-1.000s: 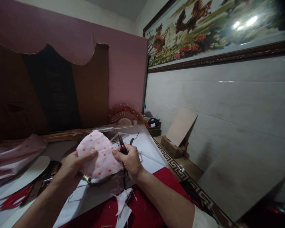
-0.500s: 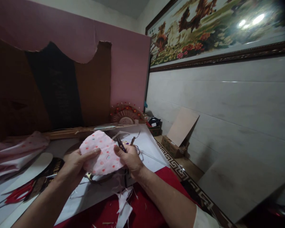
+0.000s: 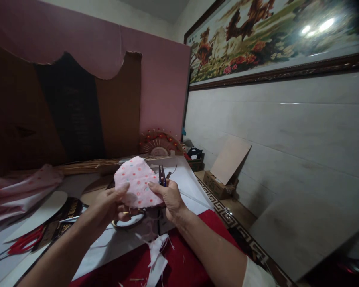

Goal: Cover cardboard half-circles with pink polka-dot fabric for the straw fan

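Observation:
A rounded pink piece of fabric [image 3: 137,183] with red and a few green dots is held up over the table. My left hand [image 3: 115,203] pinches its lower left edge, thumb on top. My right hand [image 3: 172,195] grips its right edge, and dark thread snips [image 3: 162,175] stick up out of the same hand with their two points apart. Just below the fabric, a gold-rimmed round object [image 3: 128,221] lies on the white tabletop, partly covered by my left fingers. Frayed white fabric scraps [image 3: 158,255] lie on a red cloth [image 3: 191,251] below my hands.
Red-handled scissors [image 3: 25,241] and a pale rounded board [image 3: 44,211] lie to the left, near crumpled pink dotted cloth [image 3: 24,187]. A fan-shaped ornament [image 3: 160,145] stands behind. A large cardboard sheet [image 3: 119,115] blocks the back; a tiled wall [image 3: 278,131] bounds the right.
The fabric piece has moved up and to the right with both hands and turned slightly. The snips now point upright, clearer of the fabric. More of the gold-rimmed object shows.

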Tool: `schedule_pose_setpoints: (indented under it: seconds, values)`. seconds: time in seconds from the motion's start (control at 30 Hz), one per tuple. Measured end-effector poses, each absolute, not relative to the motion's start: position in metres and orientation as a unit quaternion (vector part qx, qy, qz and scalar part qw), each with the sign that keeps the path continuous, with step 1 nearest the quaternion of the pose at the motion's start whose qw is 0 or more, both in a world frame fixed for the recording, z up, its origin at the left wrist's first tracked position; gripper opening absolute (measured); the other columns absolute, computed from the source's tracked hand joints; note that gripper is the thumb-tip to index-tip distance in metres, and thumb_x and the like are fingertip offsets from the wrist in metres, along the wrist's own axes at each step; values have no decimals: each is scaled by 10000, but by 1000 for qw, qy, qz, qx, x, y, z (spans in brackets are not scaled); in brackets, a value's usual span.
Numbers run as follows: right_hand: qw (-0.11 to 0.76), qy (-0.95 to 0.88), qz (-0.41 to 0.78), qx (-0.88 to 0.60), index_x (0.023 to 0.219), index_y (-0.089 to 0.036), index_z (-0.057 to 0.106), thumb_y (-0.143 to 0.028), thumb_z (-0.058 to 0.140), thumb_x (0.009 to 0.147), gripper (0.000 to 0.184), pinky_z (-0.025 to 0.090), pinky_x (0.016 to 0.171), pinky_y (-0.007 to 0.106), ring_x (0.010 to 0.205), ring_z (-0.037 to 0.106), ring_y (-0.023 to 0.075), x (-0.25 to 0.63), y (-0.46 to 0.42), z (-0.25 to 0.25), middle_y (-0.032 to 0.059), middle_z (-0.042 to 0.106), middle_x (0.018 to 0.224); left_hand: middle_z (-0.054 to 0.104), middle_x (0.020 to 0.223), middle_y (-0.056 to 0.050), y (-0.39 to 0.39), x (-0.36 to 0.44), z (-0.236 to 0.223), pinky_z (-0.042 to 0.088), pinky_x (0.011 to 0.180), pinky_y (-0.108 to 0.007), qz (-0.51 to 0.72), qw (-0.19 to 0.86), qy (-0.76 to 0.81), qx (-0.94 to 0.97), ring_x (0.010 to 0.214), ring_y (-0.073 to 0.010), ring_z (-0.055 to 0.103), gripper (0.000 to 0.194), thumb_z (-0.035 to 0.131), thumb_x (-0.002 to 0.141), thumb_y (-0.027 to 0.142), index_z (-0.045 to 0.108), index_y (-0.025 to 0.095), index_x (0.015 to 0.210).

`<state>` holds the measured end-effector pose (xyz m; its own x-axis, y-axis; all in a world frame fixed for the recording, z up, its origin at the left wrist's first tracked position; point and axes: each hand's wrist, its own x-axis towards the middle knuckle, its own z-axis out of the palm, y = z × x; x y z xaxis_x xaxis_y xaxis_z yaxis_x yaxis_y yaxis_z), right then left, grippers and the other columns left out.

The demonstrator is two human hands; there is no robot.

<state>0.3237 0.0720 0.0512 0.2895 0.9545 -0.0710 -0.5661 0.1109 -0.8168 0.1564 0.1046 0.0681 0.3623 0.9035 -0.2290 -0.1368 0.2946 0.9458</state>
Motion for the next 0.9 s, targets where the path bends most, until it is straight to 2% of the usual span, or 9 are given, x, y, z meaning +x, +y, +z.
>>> schedule_pose_setpoints:
  seconds: [0.1, 0.27, 0.4, 0.47, 0.53, 0.63, 0.73, 0.9]
  values:
    - [710, -245, 532, -391, 719, -131, 656, -269, 855, 458, 356, 461, 555, 259, 554, 562, 120, 324, 73, 51, -16, 656, 632, 704, 645, -123, 98, 156, 70, 513, 445, -198, 340, 690, 403, 496, 549, -201, 685, 300, 913, 563, 254, 710, 98, 721]
    - [723, -232, 521, -389, 801, -124, 661, -259, 848, 497, 382, 506, 584, 288, 615, 622, 163, 327, 75, 50, 26, 706, 713, 754, 790, -168, 99, 152, 70, 541, 500, -230, 287, 695, 385, 535, 649, -230, 713, 245, 849, 526, 109, 757, 104, 753]
    - [731, -215, 515, -392, 783, -133, 651, -226, 845, 508, 349, 520, 605, 294, 616, 631, 164, 329, 75, 51, 21, 707, 705, 768, 902, -178, 105, 151, 66, 579, 627, -298, 276, 706, 358, 545, 806, -287, 728, 408, 781, 464, 43, 777, 144, 859]
    - [733, -202, 516, -395, 784, -136, 650, -215, 839, 513, 341, 524, 602, 296, 614, 636, 166, 329, 74, 52, 17, 706, 698, 766, 947, -174, 105, 151, 65, 582, 686, -323, 279, 710, 345, 547, 876, -308, 721, 507, 827, 456, 71, 770, 171, 950]
    - [733, -200, 516, -396, 794, -132, 653, -216, 838, 518, 343, 524, 595, 293, 612, 635, 164, 329, 74, 52, 17, 704, 696, 756, 956, -179, 104, 152, 66, 574, 696, -311, 287, 706, 340, 551, 879, -294, 711, 498, 892, 515, 214, 759, 163, 992]
    - [733, -202, 512, -400, 795, -129, 654, -213, 843, 514, 349, 524, 589, 289, 600, 624, 157, 329, 75, 51, 14, 699, 687, 734, 820, -146, 103, 151, 67, 543, 635, -244, 301, 697, 347, 550, 705, -192, 670, 367, 867, 622, 424, 750, 131, 810]
    - [735, -208, 514, -391, 785, -125, 667, -217, 843, 519, 332, 527, 597, 291, 600, 625, 157, 330, 77, 48, 21, 705, 694, 695, 691, -101, 103, 150, 69, 506, 587, -201, 307, 695, 362, 540, 597, -133, 608, 322, 872, 624, 397, 696, 128, 648]
    - [747, -206, 507, -378, 781, -125, 684, -227, 847, 527, 319, 538, 618, 294, 634, 653, 171, 332, 79, 48, 36, 727, 735, 694, 686, -114, 104, 147, 71, 499, 578, -194, 307, 683, 383, 540, 610, -142, 607, 302, 883, 599, 368, 744, 115, 690]
